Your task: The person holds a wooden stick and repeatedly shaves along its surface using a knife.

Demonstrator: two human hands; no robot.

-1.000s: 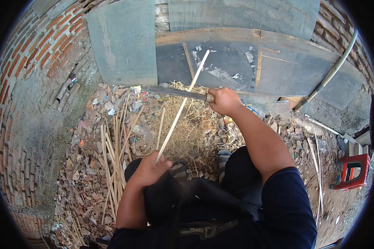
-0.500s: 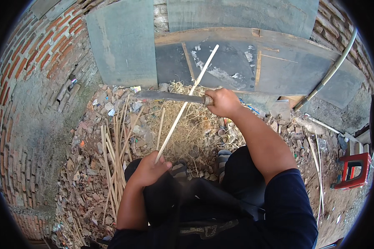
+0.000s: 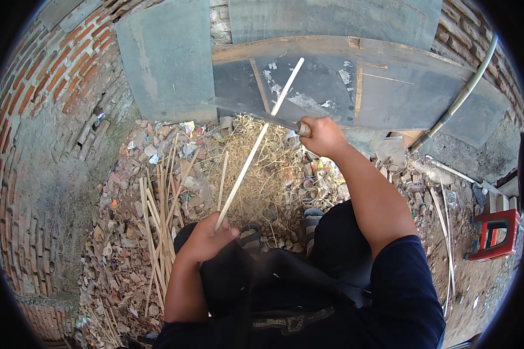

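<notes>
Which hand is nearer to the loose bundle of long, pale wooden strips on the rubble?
Left. The left hand, gripping a thin pale wooden stick, is just right of the strips; the right hand, holding a long grey metal knife, is farther off to their upper right.

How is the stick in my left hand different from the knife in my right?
The stick is pale cream all along; the knife has a grey blade and a brownish handle.
The stick slants up and to the right from your left hand; the knife points left from your right hand.
The stick looks sharp, while the knife's blade blurs toward its tip.
Both are long and narrow, and they cross in this view.
</notes>
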